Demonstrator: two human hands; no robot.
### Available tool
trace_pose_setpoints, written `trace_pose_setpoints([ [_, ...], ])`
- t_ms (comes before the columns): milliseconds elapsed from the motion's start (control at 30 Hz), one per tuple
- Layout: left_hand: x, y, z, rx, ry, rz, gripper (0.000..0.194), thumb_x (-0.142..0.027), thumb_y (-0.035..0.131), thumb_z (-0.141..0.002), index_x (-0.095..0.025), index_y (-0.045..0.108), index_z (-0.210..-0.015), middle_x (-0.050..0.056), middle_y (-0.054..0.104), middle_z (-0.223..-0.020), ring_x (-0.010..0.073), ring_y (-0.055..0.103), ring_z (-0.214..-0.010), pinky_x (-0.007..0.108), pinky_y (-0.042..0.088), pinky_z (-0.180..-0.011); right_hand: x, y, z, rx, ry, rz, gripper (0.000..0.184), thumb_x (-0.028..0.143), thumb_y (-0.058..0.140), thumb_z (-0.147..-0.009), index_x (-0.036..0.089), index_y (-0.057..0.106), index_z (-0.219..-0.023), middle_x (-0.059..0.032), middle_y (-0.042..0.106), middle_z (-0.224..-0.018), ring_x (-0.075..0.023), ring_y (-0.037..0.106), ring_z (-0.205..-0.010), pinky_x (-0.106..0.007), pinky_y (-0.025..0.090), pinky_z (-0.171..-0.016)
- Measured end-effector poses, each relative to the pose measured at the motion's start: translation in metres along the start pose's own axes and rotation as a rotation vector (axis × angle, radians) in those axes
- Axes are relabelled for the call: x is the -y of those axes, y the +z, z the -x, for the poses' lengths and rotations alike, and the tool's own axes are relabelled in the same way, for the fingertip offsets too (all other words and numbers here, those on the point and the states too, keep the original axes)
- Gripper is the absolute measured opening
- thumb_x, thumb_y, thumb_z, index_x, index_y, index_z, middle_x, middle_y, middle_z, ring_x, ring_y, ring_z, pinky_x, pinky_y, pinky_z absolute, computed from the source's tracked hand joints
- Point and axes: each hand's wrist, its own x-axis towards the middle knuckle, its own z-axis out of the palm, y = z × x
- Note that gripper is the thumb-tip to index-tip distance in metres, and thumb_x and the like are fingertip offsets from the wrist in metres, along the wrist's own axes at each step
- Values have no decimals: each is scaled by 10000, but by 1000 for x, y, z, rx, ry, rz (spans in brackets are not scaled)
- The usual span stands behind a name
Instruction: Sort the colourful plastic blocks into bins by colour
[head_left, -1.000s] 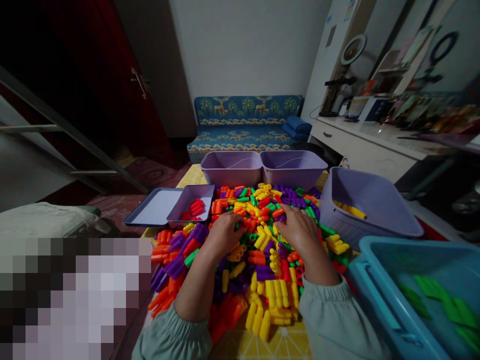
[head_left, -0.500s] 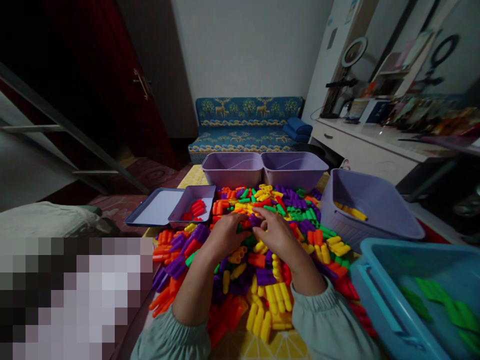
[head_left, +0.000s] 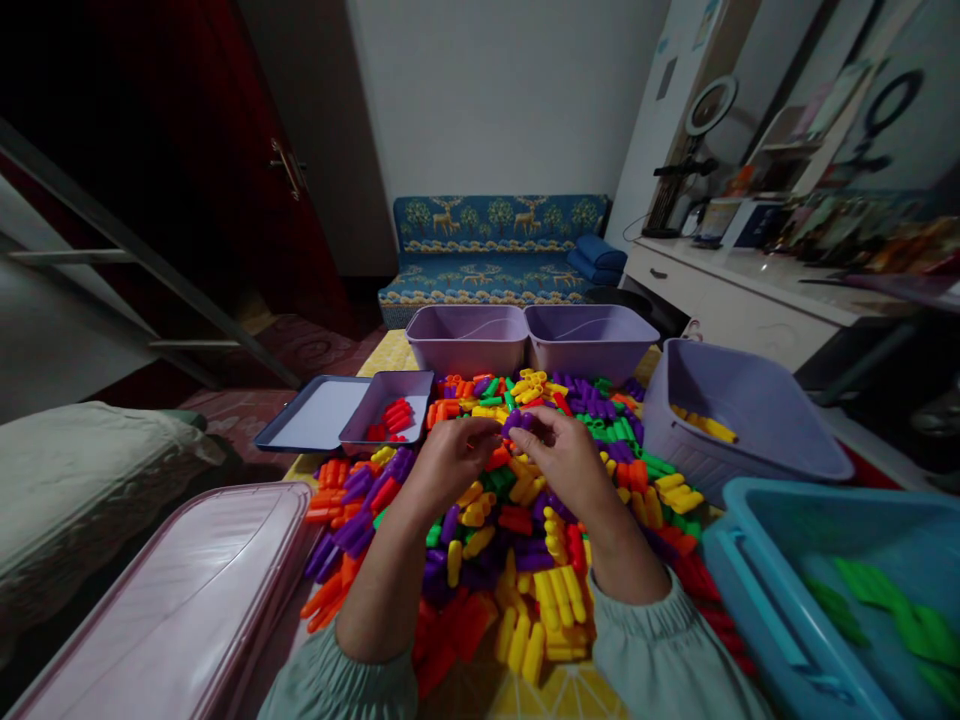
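My right hand point(head_left: 566, 455) pinches a purple plastic toy block point(head_left: 517, 422) between thumb and fingers, just above the middle of a large pile. My left hand point(head_left: 452, 462) is close beside it, fingers curled together and their tips near the purple block. Whatever those left fingers hold, if anything, is hidden. Under both hands lies the mixed pile of tube-shaped blocks. Yellow blocks point(head_left: 559, 595) are joined side by side at the front, purple blocks point(head_left: 356, 530) and orange blocks point(head_left: 330, 490) lie at left, and green blocks point(head_left: 619, 432) at right.
Two lilac bins point(head_left: 469, 345) stand behind the pile. A lilac bin point(head_left: 750, 410) with yellow blocks and a blue bin point(head_left: 795, 570) with green ones stand right. At left are a small box point(head_left: 352, 440) with red blocks, its tray-like lid point(head_left: 311, 415) and a pink lid point(head_left: 172, 600).
Both hands have risen slightly from the pile. The purple block, earlier between the two hands, now shows more clearly in my right fingers, and my left hand has shifted a little left.
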Motion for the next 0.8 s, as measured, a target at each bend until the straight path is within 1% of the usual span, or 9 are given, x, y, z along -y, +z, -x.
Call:
trace_pose_setpoints([
  [100,1,-5,2,31,-44,-130,242,-268,591,-836,-141,760,-954,66,750,-858,187,656,-759,242,457,-643,-1,-11,2,85,9,114,118,266,621,-778,183,691,-824,-6,687,-749,-168,619,-695,-259,465,-621],
  [267,4,-6,4,90,-71,-198,241,-315,618,-816,-157,761,-929,81,752,-904,191,659,-751,248,458,-632,-11,-27,1,350,-13,290,80,200,615,-741,190,694,-730,18,651,-670,-152,584,-642,-241,414,-569],
  [333,6,-5,4,88,-59,-206,253,-317,610,-821,-159,757,-953,78,752,-901,188,656,-746,251,459,-639,-14,-33,-10,365,2,299,64,209,641,-711,183,666,-657,28,600,-590,-141,548,-580,-233,380,-521],
  [400,9,-4,3,83,-48,-210,265,-324,608,-823,-163,754,-976,76,753,-903,189,656,-749,254,461,-646,-13,-39,-28,248,32,220,85,237,682,-668,176,644,-623,31,579,-556,-134,533,-545,-233,384,-509],
  [500,10,-5,3,70,-54,-208,277,-330,611,-824,-162,751,-993,81,755,-920,193,660,-761,254,463,-644,0,-47,-55,-208,61,-176,226,385,700,-696,172,665,-766,-16,679,-729,-143,620,-635,-242,474,-573],
  [567,9,-6,4,70,-57,-211,277,-322,605,-828,-161,750,-1001,83,754,-913,194,663,-760,255,461,-640,10,-48,-64,-409,45,-426,327,475,698,-720,183,651,-858,-46,710,-855,-145,665,-724,-245,518,-632],
  [600,8,-6,4,73,-59,-213,279,-317,602,-830,-161,749,-1008,83,754,-910,194,664,-760,256,461,-642,14,-46,-64,-457,42,-493,360,499,703,-720,187,642,-889,-54,715,-888,-145,676,-746,-245,528,-643],
  [667,7,-6,4,73,-66,-217,285,-304,597,-831,-161,748,-1026,84,754,-912,197,667,-767,259,463,-648,14,-41,-57,-467,64,-500,402,512,716,-710,187,639,-934,-64,722,-901,-148,680,-731,-247,534,-623],
  [800,9,-4,4,64,-71,-225,298,-302,604,-828,-157,747,-1047,90,755,-928,201,671,-783,267,469,-670,-10,-27,-29,-349,114,-338,406,488,703,-710,160,671,-946,-74,734,-824,-165,670,-668,-288,542,-625],
])
